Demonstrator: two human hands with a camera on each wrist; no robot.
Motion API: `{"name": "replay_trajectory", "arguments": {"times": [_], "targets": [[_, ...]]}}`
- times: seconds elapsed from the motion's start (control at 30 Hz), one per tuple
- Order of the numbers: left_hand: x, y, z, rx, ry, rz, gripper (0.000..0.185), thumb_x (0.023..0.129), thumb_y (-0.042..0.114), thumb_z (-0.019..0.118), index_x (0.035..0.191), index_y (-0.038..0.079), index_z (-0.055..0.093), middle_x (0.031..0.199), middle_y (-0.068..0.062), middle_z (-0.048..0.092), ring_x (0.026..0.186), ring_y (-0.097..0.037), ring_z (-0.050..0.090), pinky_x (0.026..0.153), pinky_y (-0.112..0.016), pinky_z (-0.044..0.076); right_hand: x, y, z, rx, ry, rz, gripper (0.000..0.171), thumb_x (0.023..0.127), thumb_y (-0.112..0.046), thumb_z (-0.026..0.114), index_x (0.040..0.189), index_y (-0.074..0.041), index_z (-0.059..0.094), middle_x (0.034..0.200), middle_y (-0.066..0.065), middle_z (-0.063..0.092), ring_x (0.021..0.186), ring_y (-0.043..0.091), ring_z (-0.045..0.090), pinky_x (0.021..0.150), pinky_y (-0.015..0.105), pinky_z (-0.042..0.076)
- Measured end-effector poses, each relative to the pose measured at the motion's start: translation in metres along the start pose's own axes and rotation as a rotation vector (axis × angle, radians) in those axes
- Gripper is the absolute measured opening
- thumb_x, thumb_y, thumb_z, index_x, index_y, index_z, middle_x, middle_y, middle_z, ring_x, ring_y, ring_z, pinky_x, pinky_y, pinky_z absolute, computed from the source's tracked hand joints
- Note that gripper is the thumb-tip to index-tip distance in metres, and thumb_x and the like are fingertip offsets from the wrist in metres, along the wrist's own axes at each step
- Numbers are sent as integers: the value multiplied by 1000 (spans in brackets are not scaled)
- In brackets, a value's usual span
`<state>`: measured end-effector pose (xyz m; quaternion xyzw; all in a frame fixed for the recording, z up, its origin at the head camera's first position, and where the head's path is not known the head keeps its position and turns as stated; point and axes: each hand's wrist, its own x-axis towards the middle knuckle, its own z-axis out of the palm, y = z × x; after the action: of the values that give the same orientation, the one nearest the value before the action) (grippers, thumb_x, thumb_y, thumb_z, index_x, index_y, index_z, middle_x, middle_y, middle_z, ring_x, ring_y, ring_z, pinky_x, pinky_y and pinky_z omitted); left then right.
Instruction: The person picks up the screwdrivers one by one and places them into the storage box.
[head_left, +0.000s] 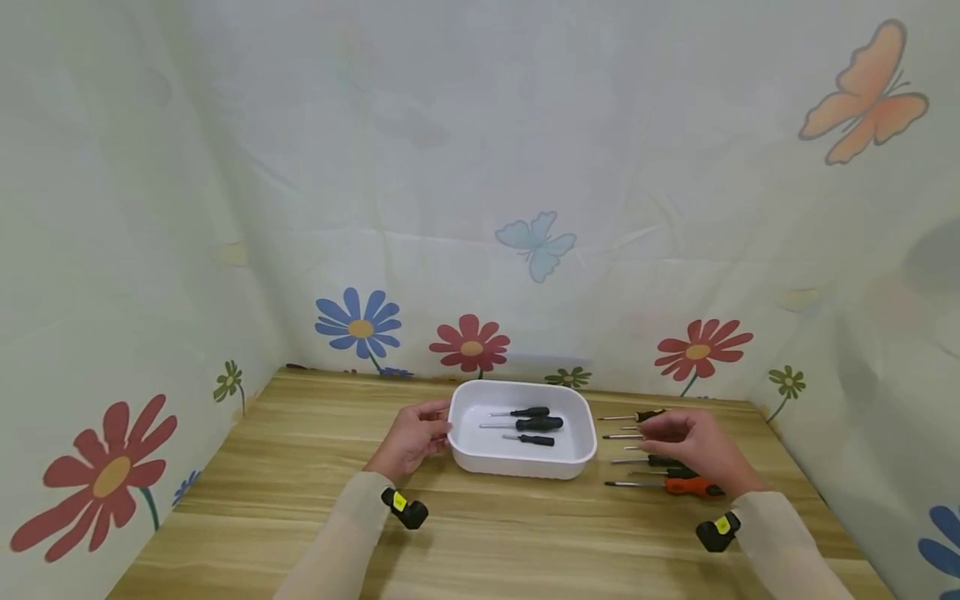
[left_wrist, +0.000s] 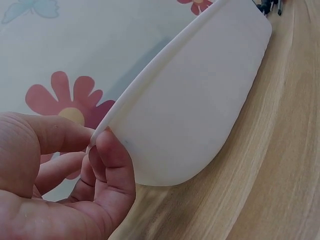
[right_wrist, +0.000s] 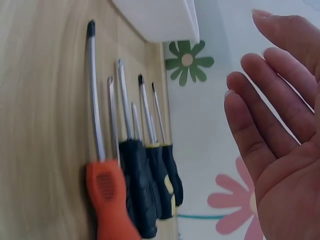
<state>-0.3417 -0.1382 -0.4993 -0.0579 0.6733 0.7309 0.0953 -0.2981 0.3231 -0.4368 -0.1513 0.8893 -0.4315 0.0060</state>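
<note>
My left hand point(head_left: 411, 437) pinches the left rim of a white rectangular tub point(head_left: 517, 467) between thumb and fingers, as the left wrist view shows closely. Inside the tub lie three dark-handled screwdrivers point(head_left: 542, 424), shafts pointing left. My right hand point(head_left: 701, 446) is over a row of screwdrivers to the right of the tub, fingers relaxed and nothing held. Nearest me in that row is an orange-handled screwdriver point(right_wrist: 106, 192). Beyond it lie several black-handled screwdrivers point(right_wrist: 140, 185), some with yellow marks; my right hand covers part of them in the head view.
Everything stands on a wood-grain table point(head_left: 480, 542). A pale curtain point(head_left: 420, 167) printed with flowers and butterflies rises at the back and both sides. The tub stands close to the table's back edge.
</note>
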Motion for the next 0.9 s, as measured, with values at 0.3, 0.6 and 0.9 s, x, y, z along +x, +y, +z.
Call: {"name": "replay_trajectory", "arguments": {"times": [0.3,0.6,0.9], "targets": [[3,-3,0,-11,-4,6,47,96,-4,64,141,10,63,111,-15,61,78,-21,61,72,-30,58,-18,22,-11,-13,17,-12,36,88,-26,82,117,-7,76,117,16,75,97,5,71,82,20,57],[2,-5,-2,1,-7,9,48,97,-3,63,143,8,61,116,-19,60,78,-21,61,72,-30,58,-33,42,-18,-53,15,-6,36,88,-26,81,119,-8,75,118,12,75,103,12,70,88,23,56],[0,0,-1,0,-11,12,48,97,-4,61,144,7,59,119,-22,60,77,-19,61,73,-30,57,-54,57,-24,-52,56,37,35,87,-23,82,116,-4,76,113,4,77,99,-4,66,80,21,56]]}}
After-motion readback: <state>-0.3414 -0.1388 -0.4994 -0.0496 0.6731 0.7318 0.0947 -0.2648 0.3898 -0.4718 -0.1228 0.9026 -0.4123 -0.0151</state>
